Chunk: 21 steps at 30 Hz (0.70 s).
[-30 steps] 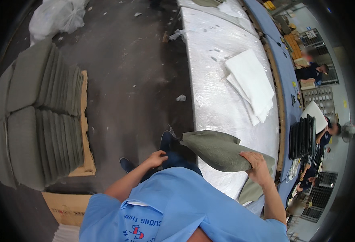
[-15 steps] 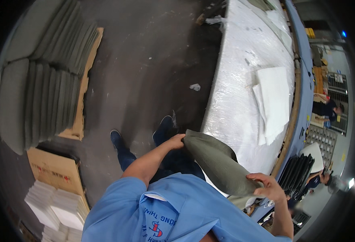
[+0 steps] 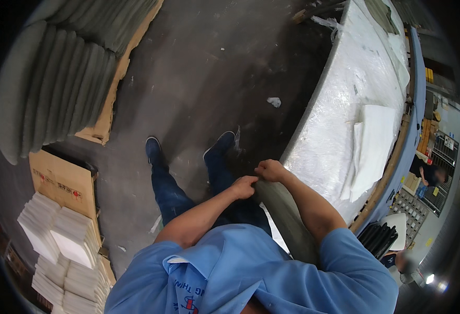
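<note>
- Left hand (image 3: pixel 244 187): closed, your fingers curled onto the near end of the grey-green cushion (image 3: pixel 285 217), gripping its edge.
- Right hand (image 3: pixel 271 170): also closed on that same end, just beside the left hand; knuckles face up, thumb side hidden, so the exact pinch can't be told.
- Cushion sits between your two forearms, tucked under your right arm, running from your hands back toward your torso. Its far end is hidden behind your blue shirt (image 3: pixel 251 277).
- Both hands are held in front of your body, above your legs and just beside the edge of the long table (image 3: pixel 345 89). Can't tell whether the cushion touches the table edge.
- Table is wrapped in clear plastic sheeting; a stack of white sheets (image 3: pixel 371 146) lies on it, well apart from your hands, toward the table's far side.
- Floor is dark concrete. Your two dark shoes (image 3: pixel 217 149) show below the hands; a small white scrap (image 3: pixel 274 101) lies on the floor further out.
- On your left: a row of grey-green pads (image 3: pixel 52 99) standing on edge on a cardboard-topped pallet (image 3: pixel 116 89), well apart from you.
- Nearer on the left: a brown carton (image 3: pixel 65 183), and beside it stacks of white squares (image 3: pixel 57 240).
- Far right, beyond the table: another person (image 3: pixel 431 175) in dark clothes near a wire rack, and a bundle of dark flat pieces (image 3: pixel 380 238) by the table's end.
</note>
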Tool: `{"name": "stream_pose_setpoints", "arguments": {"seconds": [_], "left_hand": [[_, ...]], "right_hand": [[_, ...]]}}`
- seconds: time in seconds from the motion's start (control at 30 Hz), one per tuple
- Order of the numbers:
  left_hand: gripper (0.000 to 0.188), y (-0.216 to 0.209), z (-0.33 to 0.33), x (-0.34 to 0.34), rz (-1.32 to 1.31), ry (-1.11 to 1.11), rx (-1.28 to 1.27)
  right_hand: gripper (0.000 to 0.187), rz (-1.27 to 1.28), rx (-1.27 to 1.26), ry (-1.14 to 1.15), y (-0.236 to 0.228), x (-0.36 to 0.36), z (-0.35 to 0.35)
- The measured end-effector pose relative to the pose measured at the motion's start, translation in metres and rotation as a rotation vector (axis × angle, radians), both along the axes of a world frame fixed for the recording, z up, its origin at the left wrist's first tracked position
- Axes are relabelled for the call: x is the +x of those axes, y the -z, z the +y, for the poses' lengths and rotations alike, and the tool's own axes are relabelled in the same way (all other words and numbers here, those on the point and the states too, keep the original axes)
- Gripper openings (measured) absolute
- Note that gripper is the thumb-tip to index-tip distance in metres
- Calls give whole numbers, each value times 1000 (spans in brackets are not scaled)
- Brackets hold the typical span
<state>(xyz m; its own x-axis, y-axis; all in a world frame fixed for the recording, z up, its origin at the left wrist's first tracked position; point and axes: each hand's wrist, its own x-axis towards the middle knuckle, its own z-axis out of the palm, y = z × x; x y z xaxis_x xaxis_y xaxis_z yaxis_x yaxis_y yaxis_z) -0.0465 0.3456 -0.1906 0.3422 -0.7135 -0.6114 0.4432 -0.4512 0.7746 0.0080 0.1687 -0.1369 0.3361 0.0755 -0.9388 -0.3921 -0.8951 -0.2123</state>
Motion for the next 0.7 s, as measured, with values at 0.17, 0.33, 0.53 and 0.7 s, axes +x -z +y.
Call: {"name": "stream_pose_setpoints", "arguments": {"seconds": [0.17,0.33,0.53,0.7], "left_hand": [[43,12,18,-10,113,-151,53],[39,17,24,-19,105,-209,13],[36,-4,25,-24,87,-107,52],[29,-13,28,-22,327,-252,187]], "right_hand": [[44,-173,-200,141,13,-15,10],[36,-152,-151,-144,15,-25,10],[27,-623,-123,63,-9,-56,28],[29,-569,-147,40,2,-61,25]]}}
